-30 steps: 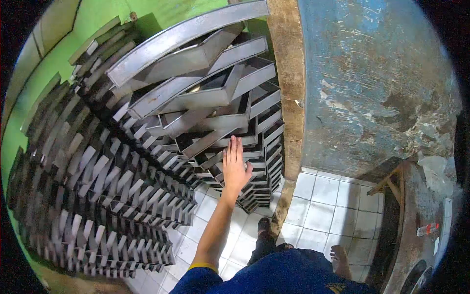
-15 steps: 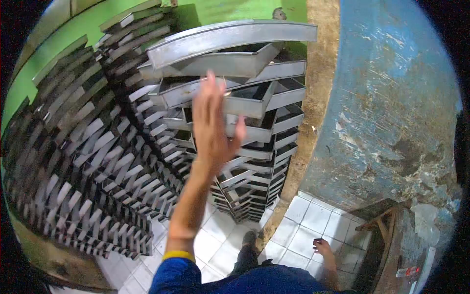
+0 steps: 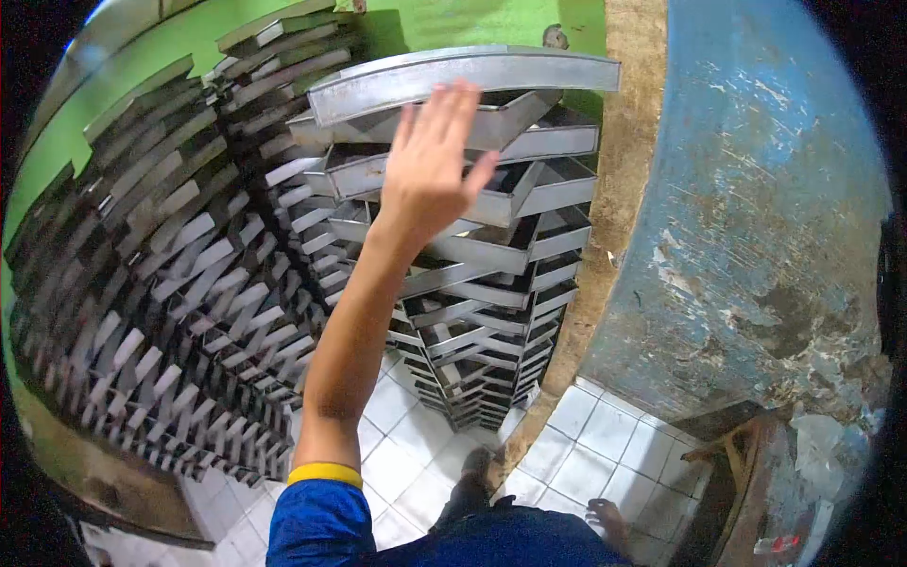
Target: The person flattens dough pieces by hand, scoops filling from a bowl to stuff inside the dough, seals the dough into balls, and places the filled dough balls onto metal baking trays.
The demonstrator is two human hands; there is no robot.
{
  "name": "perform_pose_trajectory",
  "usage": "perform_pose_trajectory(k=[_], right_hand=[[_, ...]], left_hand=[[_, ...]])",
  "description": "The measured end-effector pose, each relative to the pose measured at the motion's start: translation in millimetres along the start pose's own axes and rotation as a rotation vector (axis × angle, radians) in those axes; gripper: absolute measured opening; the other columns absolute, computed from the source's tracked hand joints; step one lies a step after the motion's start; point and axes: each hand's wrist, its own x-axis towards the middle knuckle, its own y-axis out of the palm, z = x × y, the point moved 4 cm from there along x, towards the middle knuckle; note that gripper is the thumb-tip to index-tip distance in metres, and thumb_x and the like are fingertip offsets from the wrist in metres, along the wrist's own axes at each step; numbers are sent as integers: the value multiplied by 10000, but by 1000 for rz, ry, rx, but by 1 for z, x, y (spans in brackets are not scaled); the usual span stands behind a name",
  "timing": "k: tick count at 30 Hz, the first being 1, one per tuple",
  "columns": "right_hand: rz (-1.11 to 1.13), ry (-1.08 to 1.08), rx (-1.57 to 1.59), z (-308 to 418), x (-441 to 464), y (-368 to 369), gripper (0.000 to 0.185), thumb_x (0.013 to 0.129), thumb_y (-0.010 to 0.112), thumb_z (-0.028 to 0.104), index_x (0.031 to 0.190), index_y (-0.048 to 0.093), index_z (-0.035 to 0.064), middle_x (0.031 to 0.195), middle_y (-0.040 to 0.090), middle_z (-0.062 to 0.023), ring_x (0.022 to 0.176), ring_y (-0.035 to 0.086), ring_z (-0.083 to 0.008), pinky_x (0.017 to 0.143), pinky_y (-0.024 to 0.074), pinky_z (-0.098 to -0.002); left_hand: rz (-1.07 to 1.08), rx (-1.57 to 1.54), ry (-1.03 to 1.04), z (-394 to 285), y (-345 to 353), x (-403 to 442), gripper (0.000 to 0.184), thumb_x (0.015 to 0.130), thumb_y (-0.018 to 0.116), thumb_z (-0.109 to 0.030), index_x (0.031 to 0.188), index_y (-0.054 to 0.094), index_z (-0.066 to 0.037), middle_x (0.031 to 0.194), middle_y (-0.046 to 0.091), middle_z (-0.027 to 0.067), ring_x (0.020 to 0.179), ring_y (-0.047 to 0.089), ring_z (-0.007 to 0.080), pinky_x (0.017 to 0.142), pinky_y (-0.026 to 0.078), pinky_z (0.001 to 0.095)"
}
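Observation:
My left hand (image 3: 430,156) is raised with its fingers stretched out, in front of a tall stack of metal trays (image 3: 557,198). Its fingertips overlap the lower edge of the long top tray (image 3: 539,71); whether they touch it I cannot tell. The trays are rectangular, grey and laid crosswise on one another, so their corners jut out at angles. Low down at my side hangs my right hand (image 3: 605,515), small and dim, its fingers loosely bent and slightly apart. I see nothing in it.
More tall stacks of similar metal trays (image 3: 179,255) crowd the left side. A green wall (image 3: 491,24) stands behind, and a worn blue wall surface (image 3: 746,189) on the right. White floor tiles (image 3: 586,444) lie below, near a wooden piece (image 3: 742,454) at lower right.
My left hand has moved up and slightly right, towards the top tray. My right hand has dropped lower. The view has shifted slightly.

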Motion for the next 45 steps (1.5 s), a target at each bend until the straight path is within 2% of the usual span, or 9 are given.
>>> perform_pose_trajectory(k=[6,10,12,20,24,30,34,36,45], right_hand=[[-196,162,-17,-38,-44,-8,348,996,681,330,1261,682,105,1117,744,-96,900,760,-308,743,631,-495],[-85,99,77,-75,-47,-39,429,1016,642,436,1297,656,113,1121,734,-75,918,755,-316,731,628,-506],[-60,45,24,-88,-38,-48,442,1026,621,447,1310,646,109,1119,729,-84,922,754,-322,739,632,-520],[-169,6,-25,-24,-43,-13,403,1041,638,341,1363,589,104,1235,700,-137,1028,725,-342,847,602,-491],[-295,83,-25,-24,-50,-9,395,933,785,345,1215,697,82,993,761,-66,750,756,-221,635,635,-387],[-126,-35,27,-76,-43,-39,379,988,698,383,1264,664,125,1144,743,-102,862,759,-255,671,640,-404],[-43,-145,141,-92,-51,-47,376,1007,660,388,1283,649,133,1157,732,-105,892,757,-282,687,642,-428],[-185,173,65,-70,-73,-38,431,1022,564,330,1364,606,72,1278,683,-121,1047,705,-314,753,559,-430],[-128,55,69,-59,-72,-31,478,1034,594,446,1339,627,80,1188,709,-119,977,716,-306,799,587,-450]], left_hand=[[-19,412,-428,47,3,-84,778,983,678,-287,1624,339,-6,1692,334,220,1567,319,400,1270,251,561],[-111,276,-270,13,21,-93,807,976,666,-336,1633,320,-20,1706,311,202,1578,307,353,1269,244,575],[194,-25,-211,-28,46,-95,800,994,664,-308,1648,300,-28,1720,294,189,1586,288,369,1287,206,564],[84,254,-528,1,50,-166,782,975,625,-303,1631,326,-1,1687,346,209,1571,316,367,1272,227,570],[174,76,-486,-33,72,-158,798,943,630,-276,1625,331,11,1686,340,228,1565,313,402,1252,252,603],[321,-199,-423,-70,111,-212,864,896,694,-238,1637,314,-5,1713,300,204,1567,314,391,1255,246,608],[305,245,-530,-29,83,-271,875,909,674,-285,1656,294,-35,1746,240,170,1608,234,360,1283,169,594],[332,219,-543,-34,85,-277,888,896,679,-280,1658,294,-40,1745,241,175,1616,206,375,1286,162,592],[444,-215,-469,-109,161,-288,956,883,707,-265,1674,220,-36,1758,192,162,1603,219,394,1268,249,593]])
